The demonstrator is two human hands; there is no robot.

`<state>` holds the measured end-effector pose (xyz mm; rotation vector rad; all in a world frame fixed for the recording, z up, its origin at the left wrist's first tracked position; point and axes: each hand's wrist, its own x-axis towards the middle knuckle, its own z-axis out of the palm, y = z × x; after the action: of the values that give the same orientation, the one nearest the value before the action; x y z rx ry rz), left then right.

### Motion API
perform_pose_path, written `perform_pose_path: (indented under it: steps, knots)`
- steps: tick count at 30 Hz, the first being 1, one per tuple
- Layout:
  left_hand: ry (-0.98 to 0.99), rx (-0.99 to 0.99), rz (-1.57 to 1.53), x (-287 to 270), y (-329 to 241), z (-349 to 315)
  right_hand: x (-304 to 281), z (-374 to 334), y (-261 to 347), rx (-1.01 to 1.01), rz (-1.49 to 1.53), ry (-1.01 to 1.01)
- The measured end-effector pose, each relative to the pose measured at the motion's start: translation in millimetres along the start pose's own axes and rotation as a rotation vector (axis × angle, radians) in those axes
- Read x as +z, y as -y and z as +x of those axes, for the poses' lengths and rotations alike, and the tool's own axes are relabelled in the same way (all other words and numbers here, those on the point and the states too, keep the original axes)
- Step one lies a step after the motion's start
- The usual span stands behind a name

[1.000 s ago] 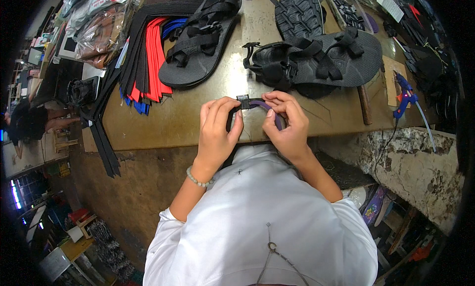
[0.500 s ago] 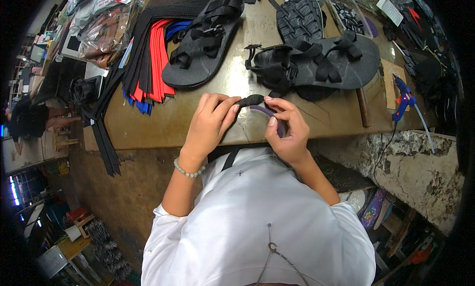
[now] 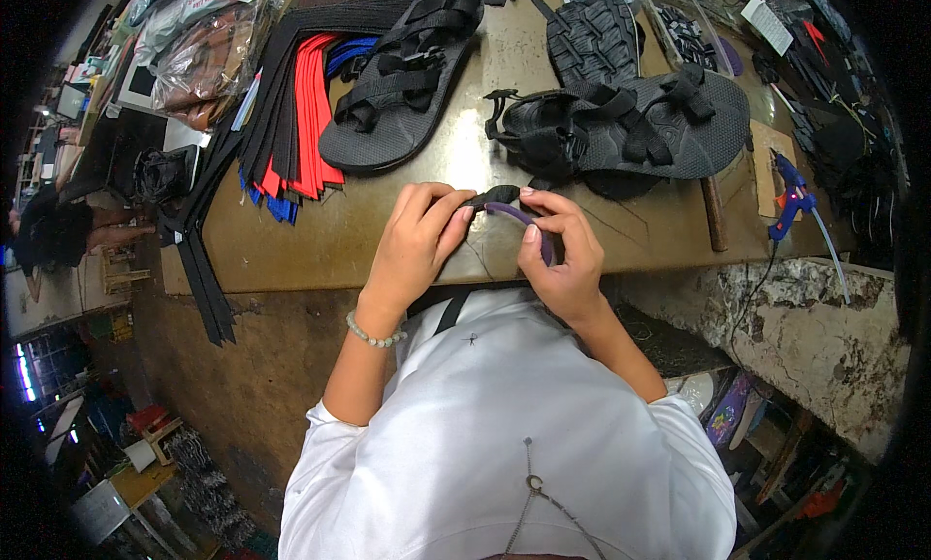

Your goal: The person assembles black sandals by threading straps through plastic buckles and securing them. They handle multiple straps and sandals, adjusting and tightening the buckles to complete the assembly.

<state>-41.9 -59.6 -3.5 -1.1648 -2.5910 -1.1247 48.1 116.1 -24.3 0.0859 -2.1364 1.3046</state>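
Observation:
Over the table's near edge, my left hand (image 3: 412,240) pinches one end of a short black strap (image 3: 499,194) between thumb and fingers. At the other end of that strap are the fingertips of my right hand (image 3: 564,255), also closed in a pinch. A thin purple curved band (image 3: 509,210) runs just below the strap and bends down behind my right thumb and fingers; what it belongs to is hidden. Beyond my hands lie a black strappy sandal (image 3: 383,138) at the left and another black sandal (image 3: 713,133) on its side of the table, to the right.
Bundled black, red (image 3: 313,124) and blue straps lie at the left, some hanging over the edge. At the right are a wooden handle (image 3: 714,216) and a blue glue gun (image 3: 795,196) with a cord. An upturned sole (image 3: 592,41) and a clear box (image 3: 684,32) stand farther back.
Both hands keep their hold with hardly any movement. The purple band shows slightly more against the strap. The view has shifted a little.

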Motion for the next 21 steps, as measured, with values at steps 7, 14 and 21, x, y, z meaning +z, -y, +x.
perform_pose_path:
  steps: [7,14,21]
  knots:
    - [-0.003,0.001,-0.01,1.2,1.0,-1.3,1.1,-1.2,-1.3,-0.006,-0.012,0.012]
    - [0.026,0.03,0.055,0.7,-3.9,0.1,-72.2,6.2,5.0,-0.085,0.094,-0.491]
    - [0.056,0.02,0.244,4.4,-17.5,5.7,-202.3,38.1,-60.5,0.614,-0.087,-0.814]
